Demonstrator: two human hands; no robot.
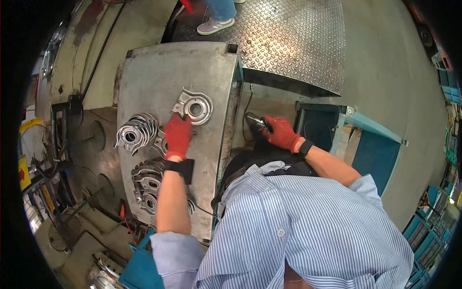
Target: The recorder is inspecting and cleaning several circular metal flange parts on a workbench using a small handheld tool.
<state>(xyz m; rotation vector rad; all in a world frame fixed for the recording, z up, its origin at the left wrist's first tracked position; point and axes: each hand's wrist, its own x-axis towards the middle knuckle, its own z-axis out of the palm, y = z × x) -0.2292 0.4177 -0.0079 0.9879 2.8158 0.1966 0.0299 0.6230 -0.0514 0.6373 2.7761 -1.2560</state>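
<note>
My left hand (pixel 179 137), in a red glove, reaches over the metal table (pixel 204 62). Its fingers close on the near left edge of a stamped metal bracket (pixel 206 110) with a round hole, lying flat. Beside that hand, to the left, a fanned stack of similar brackets (pixel 144 121) rests on the table, and more brackets (pixel 147 183) are piled nearer me, partly under my forearm. Off the table's right side, my red-gloved right hand (pixel 280 134) grips a small handheld tool (pixel 259 121) with a shiny metal body; its exact kind is unclear.
A thin dark hose (pixel 249 108) hangs right of the table. Beyond it lies a raised diamond-plate platform (pixel 293 43), where another person's shoe (pixel 215 26) stands. A blue metal frame box (pixel 380 144) is to my right. Wheeled machinery (pixel 98 135) stands left of the table.
</note>
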